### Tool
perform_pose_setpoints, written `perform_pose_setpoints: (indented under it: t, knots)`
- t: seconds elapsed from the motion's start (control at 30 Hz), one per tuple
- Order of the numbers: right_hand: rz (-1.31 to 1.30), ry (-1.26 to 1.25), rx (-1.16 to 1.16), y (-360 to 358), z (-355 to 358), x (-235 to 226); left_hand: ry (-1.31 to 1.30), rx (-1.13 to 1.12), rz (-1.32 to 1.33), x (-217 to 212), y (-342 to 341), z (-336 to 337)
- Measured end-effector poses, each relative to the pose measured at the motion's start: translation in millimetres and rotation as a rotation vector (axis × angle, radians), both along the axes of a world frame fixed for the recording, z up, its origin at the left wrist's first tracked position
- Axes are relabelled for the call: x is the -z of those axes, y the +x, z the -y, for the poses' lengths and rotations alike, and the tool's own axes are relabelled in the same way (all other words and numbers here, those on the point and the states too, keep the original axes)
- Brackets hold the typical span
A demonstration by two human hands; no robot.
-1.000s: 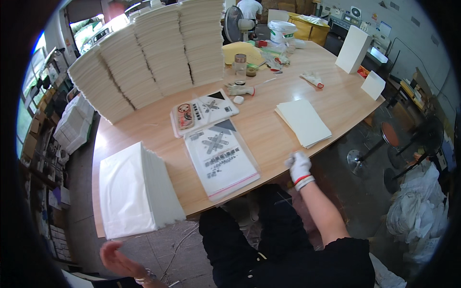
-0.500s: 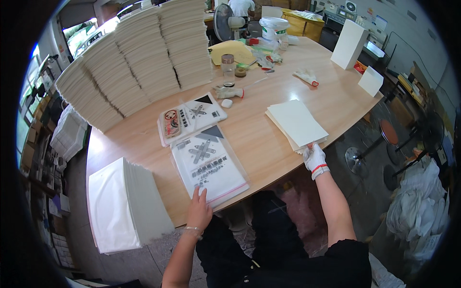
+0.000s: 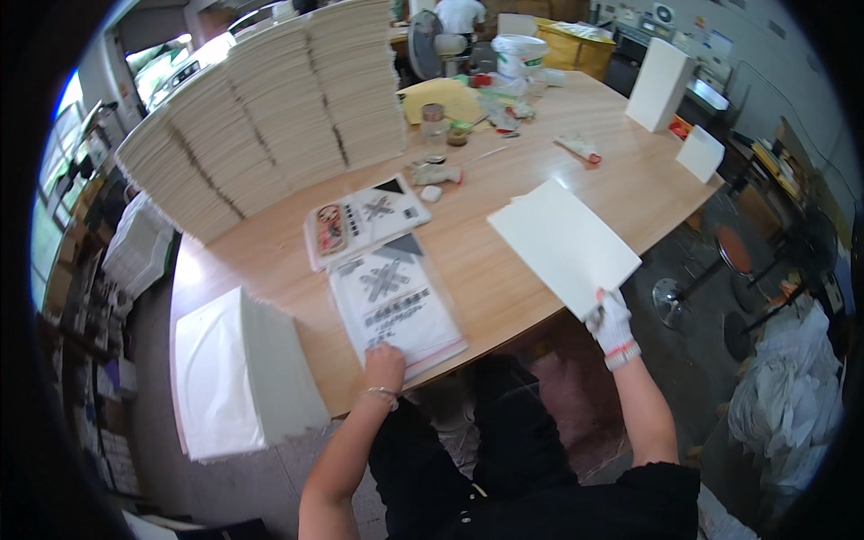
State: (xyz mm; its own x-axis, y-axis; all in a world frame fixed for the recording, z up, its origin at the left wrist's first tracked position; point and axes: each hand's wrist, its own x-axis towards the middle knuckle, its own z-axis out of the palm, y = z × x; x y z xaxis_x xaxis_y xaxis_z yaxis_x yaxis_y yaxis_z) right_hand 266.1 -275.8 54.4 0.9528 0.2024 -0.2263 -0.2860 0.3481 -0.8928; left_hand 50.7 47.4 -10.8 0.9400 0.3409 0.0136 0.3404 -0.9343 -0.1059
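Observation:
My right hand (image 3: 612,326), in a white glove with a red cuff band and bare fingertips, grips the near corner of white paper sheets (image 3: 567,243). They are tilted up over the table's right front edge; how many sheets are held I cannot tell. My bare left hand (image 3: 385,364), with a bracelet at the wrist, has its fingers curled at the near end of a clear plastic bag (image 3: 441,315) printed with crossed pencils. Its fingertips are partly hidden. Behind that bag lies a second printed bag (image 3: 396,209) with a decorated pencil case (image 3: 330,229) on it.
A tall wall of stacked paper (image 3: 270,117) stands back left; a shorter paper stack (image 3: 220,378) sits front left. Farther back are a jar (image 3: 434,126), loose gloves (image 3: 576,148), a white bucket (image 3: 520,56) and a fan (image 3: 425,45). A stool (image 3: 733,247) stands right.
My right hand has raised the paper and shifted slightly right and nearer. My left hand's fingers, stretched before, have curled in at the printed bag and moved a little right.

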Motion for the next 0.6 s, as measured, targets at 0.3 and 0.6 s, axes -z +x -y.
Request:
perform_pose_setpoints:
  t: [0.3,0.6]
  knots:
    - [-0.007,-0.101,-0.451,-147.7,21.2,10.8,-0.063,-0.019,-0.095,-24.8,0.3,-3.8]
    - [-0.129,-0.063,-0.609,-169.4,17.6,35.5,-0.076,-0.094,0.076,0.0,19.8,-25.9]
